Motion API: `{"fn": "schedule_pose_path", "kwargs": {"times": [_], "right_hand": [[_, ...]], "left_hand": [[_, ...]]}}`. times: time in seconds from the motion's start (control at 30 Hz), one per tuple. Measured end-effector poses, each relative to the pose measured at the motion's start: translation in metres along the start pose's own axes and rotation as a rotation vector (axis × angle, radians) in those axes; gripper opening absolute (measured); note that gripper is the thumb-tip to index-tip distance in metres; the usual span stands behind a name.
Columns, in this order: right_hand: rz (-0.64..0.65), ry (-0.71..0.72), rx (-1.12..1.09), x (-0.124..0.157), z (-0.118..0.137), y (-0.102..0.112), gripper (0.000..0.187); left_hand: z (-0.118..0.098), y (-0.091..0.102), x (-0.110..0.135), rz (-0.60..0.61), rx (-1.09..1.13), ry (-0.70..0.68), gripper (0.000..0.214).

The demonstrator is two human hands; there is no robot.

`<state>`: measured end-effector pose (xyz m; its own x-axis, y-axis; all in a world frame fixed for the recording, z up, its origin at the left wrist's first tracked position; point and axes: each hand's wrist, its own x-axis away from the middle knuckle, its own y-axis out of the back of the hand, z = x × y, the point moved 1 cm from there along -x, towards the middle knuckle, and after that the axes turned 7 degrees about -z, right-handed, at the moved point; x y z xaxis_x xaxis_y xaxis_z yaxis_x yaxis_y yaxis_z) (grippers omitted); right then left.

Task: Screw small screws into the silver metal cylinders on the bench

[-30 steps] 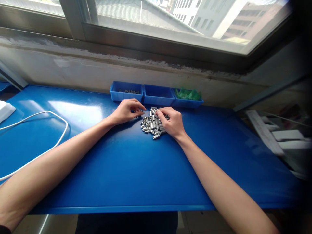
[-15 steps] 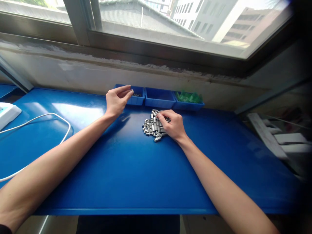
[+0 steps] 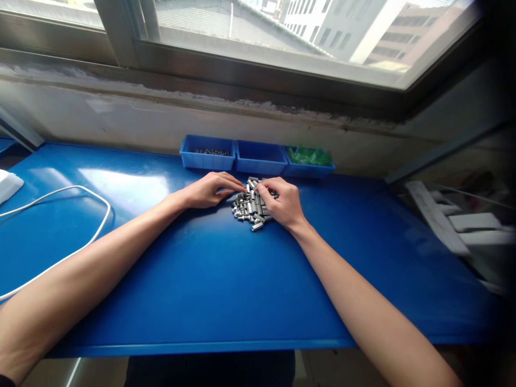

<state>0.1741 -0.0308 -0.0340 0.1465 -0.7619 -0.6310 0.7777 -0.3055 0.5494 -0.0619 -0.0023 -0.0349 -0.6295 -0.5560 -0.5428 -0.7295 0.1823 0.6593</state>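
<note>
A pile of small metal hex standoffs [image 3: 250, 207] lies on the blue table between my two hands. My left hand [image 3: 212, 189] comes in from the left, fingers stretched toward the pile and thumb a little apart. Its fingertips reach the pile's upper left edge, and I see nothing held in it. Over the right side of the pile, my right hand [image 3: 282, 201] has thumb and index finger pinched together at the top pieces. Whatever sits between those fingertips is too small and covered to make out. The hand hides part of the pile.
Behind the pile, three blue bins stand in a row by the wall: a left bin [image 3: 187, 156] with small metal parts, a middle bin [image 3: 261, 165], and a right bin with green pieces [image 3: 309, 156]. A white cable [image 3: 105, 215] curves across the table's left side.
My left hand has come down and right from the left bin to the pile, its pinch now loosened. My right hand stays at the pile. The view has shifted slightly.
</note>
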Motion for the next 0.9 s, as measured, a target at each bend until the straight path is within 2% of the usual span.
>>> {"fn": "schedule_pose_path", "kwargs": {"times": [0.1,0.37,0.53,0.7,0.9], "right_hand": [[0.007,-0.007,0.009,-0.0001,0.0007,-0.0001,0.020],[0.015,-0.010,0.011,0.0001,0.0019,0.0002,0.020],[0.018,-0.022,0.014,0.0001,0.0017,0.0005,0.021],[0.016,-0.027,0.002,0.0002,0.0010,0.0005,0.021],[0.015,-0.017,-0.002,0.0004,0.0004,0.0005,0.021]], "left_hand": [[0.0005,-0.0007,-0.0002,0.028,-0.019,-0.026,0.034],[0.0008,-0.0033,0.0030,-0.090,-0.088,-0.033,0.020],[0.0015,-0.0010,0.0030,-0.116,-0.154,0.029,0.018],[0.0000,0.0041,0.0008,-0.241,-0.050,0.131,0.017],[0.0014,0.0037,0.0002,-0.259,0.032,0.171,0.021]]}}
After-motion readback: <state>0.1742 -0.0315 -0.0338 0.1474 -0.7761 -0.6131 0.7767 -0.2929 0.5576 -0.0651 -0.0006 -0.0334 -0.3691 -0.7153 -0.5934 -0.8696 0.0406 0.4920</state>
